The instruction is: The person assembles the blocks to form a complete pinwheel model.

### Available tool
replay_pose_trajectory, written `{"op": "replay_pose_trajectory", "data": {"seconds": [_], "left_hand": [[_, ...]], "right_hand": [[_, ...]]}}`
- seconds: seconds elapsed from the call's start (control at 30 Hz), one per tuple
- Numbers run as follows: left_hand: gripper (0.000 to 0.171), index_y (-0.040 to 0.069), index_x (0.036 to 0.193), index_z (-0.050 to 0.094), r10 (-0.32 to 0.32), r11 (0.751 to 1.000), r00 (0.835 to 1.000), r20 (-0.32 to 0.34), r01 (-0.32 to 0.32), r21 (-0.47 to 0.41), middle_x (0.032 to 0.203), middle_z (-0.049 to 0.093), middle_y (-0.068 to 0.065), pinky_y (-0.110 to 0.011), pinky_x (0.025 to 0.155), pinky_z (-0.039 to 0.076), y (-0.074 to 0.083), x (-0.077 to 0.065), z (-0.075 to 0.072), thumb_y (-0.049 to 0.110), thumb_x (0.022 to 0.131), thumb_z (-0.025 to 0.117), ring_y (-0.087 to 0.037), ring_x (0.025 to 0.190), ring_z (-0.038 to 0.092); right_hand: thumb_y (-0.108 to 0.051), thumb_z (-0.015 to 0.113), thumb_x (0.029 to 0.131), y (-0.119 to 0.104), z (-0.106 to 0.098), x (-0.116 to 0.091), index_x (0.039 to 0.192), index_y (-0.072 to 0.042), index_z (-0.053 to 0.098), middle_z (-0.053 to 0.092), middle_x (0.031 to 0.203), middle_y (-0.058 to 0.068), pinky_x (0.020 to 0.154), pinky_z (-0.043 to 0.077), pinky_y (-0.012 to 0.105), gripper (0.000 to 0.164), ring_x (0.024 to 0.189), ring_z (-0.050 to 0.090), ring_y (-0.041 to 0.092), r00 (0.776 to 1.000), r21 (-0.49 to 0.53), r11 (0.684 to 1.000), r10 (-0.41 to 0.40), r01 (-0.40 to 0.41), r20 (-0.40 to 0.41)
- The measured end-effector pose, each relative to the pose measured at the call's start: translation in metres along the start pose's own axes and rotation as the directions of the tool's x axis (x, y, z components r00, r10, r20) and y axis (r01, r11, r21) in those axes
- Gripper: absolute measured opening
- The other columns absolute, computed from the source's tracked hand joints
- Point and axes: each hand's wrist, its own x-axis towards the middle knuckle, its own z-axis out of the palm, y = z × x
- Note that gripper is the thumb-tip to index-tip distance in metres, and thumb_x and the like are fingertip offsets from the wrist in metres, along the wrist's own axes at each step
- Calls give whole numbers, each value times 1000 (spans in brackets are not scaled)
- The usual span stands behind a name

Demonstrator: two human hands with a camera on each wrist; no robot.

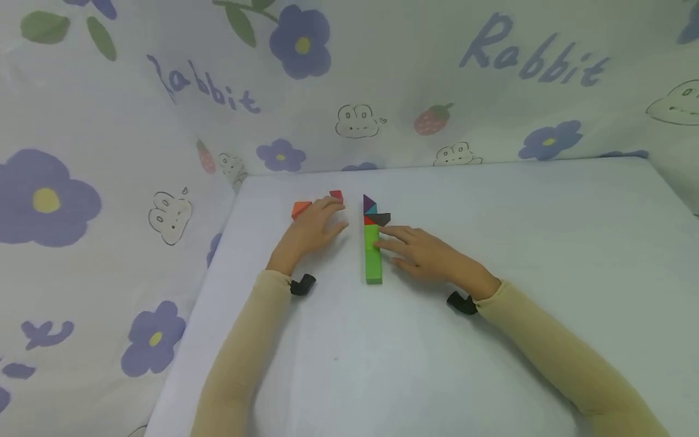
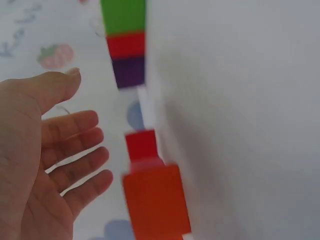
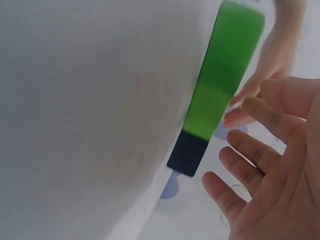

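Two green blocks (image 1: 374,264) lie end to end in a column on the white table, one a lighter green. Beyond them sit a red triangular piece (image 1: 369,221), a black block (image 1: 381,218), a small blue piece (image 1: 372,209) and a purple triangular block (image 1: 368,203). My right hand (image 1: 426,253) is beside the column, its fingers spread and their tips right at the green blocks' right side. My left hand (image 1: 311,230) hovers near an orange block (image 1: 300,208) and a red block (image 1: 337,195), fingers relaxed and nothing held. In the left wrist view its fingers (image 2: 82,165) show apart.
White table surface (image 1: 349,364) extends around the blocks on all sides. Behind and to the left hangs a cloth (image 1: 404,73) printed with flowers, rabbits and strawberries. A small black device (image 1: 303,284) sits at the left wrist, another black device (image 1: 462,302) at the right.
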Motion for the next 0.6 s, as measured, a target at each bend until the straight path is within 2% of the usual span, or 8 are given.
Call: {"op": "replay_pose_trajectory", "data": {"seconds": [0.1,0.27,0.43,0.6], "left_hand": [[47,8,136,55,-54,999,998,8,55,-3,146,47,-7,-44,117,33,-17,14,0,37,99,56,-28,139,41],[50,11,140,52,-109,994,994,17,109,-28,150,44,-7,-51,116,33,-37,19,1,38,99,54,-30,141,39],[55,12,146,46,-115,992,993,34,116,-43,154,40,-9,-55,116,30,-42,21,2,41,100,52,-33,144,34],[56,12,147,45,-100,994,994,39,102,-45,155,38,-7,-60,114,31,-42,26,6,42,100,52,-33,144,34]], "right_hand": [[-22,56,99,-9,2,-8,146,-20,47,38,155,9,109,42,50,47,140,41,29,999,-15,999,-36,36,-10],[-20,58,98,-22,7,-12,145,-21,48,40,154,8,108,44,48,48,140,41,28,995,-23,995,-100,100,-22],[-23,57,99,-28,6,-14,147,-22,46,37,156,6,111,41,48,49,141,39,28,996,-19,995,-94,94,1],[-24,55,100,-22,4,-18,149,-22,43,35,157,4,112,40,47,50,143,36,25,998,-25,998,-55,55,15]]}}
